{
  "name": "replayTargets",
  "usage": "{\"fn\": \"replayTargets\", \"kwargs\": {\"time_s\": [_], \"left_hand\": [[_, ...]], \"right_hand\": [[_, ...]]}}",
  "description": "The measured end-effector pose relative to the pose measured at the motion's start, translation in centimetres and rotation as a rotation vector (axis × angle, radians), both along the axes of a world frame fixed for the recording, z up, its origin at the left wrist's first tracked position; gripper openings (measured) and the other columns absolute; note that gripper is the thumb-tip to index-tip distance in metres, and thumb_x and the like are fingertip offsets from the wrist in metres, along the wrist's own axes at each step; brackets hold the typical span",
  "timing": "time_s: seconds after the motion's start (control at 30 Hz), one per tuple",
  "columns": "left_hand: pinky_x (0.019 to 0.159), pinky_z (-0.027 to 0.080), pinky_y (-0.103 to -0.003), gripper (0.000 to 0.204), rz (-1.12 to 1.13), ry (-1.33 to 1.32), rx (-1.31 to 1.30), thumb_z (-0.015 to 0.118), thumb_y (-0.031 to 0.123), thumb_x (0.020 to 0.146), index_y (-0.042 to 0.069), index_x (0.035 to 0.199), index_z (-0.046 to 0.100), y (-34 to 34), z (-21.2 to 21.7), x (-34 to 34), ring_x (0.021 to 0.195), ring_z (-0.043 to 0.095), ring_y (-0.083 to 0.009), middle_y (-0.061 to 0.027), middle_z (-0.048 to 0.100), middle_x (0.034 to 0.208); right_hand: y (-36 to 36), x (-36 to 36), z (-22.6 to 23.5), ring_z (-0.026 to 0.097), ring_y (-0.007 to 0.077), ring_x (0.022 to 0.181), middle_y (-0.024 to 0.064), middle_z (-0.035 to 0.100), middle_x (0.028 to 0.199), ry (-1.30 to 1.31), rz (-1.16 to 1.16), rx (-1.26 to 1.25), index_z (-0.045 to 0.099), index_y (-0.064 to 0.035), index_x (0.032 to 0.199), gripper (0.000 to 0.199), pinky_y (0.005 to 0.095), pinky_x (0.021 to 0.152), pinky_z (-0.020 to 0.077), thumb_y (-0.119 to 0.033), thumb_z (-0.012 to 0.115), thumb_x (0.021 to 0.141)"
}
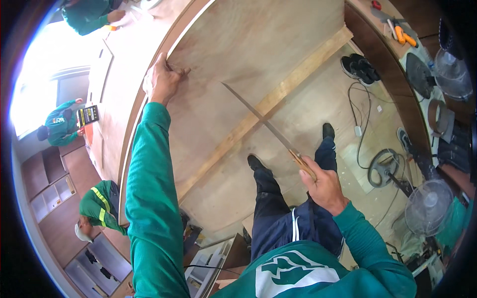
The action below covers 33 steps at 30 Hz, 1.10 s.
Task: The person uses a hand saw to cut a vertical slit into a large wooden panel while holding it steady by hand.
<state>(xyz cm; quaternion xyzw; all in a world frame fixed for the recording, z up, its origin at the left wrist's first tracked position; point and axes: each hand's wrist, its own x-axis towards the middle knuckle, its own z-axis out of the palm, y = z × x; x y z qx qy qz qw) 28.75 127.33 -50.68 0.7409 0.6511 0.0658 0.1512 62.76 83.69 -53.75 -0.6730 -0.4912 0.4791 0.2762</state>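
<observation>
My left hand [162, 80] is closed over the upper edge of a large light-brown wooden panel [238, 54], its thumb lying against the panel's face. In my right hand [323, 186] is a long-bladed tool [271, 127] with a dark, tapering blade and a wooden handle. I cannot tell whether it is a file or a narrow saw. Its tip points up and left, in front of the panel, and any contact with it is unclear. A pale wooden batten [293, 82] runs diagonally behind the blade.
Co-workers in green are at the left, one holding a black box [88, 115]. On the right floor lie black shoes [359, 68], a cable [358, 130] and a wheel-like object [382, 168]. A fan [429, 206] stands farther right. Orange-handled tools [405, 36] rest upper right.
</observation>
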Motion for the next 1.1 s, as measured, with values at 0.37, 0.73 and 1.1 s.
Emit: {"fn": "replayTargets", "kwargs": {"time_s": [0.37,0.73,1.1], "left_hand": [[0.098,0.063,-0.057,0.047,0.138,0.289,0.043,0.095,0.031,0.087,0.015,0.125,0.073,-3.4,0.8,1.4,0.115,0.081,-0.0448,-0.0143,0.086,0.114],[0.106,0.059,-0.059,0.055,0.025,0.136,0.171,0.079,0.016,0.088,0.012,0.143,0.071,-3.1,3.0,-2.8,0.126,0.077,-0.0423,-0.0171,0.082,0.133],[0.098,0.064,-0.055,0.03,-0.011,0.093,0.174,0.084,0.024,0.095,0.012,0.121,0.077,-3.3,3.6,-4.4,0.115,0.083,-0.0397,-0.0171,0.086,0.116]], "right_hand": [[19.7,-11.9,-7.4,0.077,0.056,0.098,0.0309,0.081,0.099,-0.099,0.037,-0.004,0.068,-0.0157,0.16,0.056,0.0636,0.088,0.0607,-0.051,0.065,0.117],[20.0,-16.2,-7.2,0.076,0.0595,0.091,0.0374,0.078,0.098,-0.176,0.089,0.134,0.065,-0.0061,0.162,0.057,0.064,0.082,0.0593,-0.045,0.061,0.12],[1.9,-8.1,5.7,0.084,0.0399,0.093,0.0322,0.08,0.105,-0.199,0.091,-0.22,0.065,-0.0024,0.162,0.05,0.0522,0.081,0.0599,-0.028,0.067,0.119]]}}
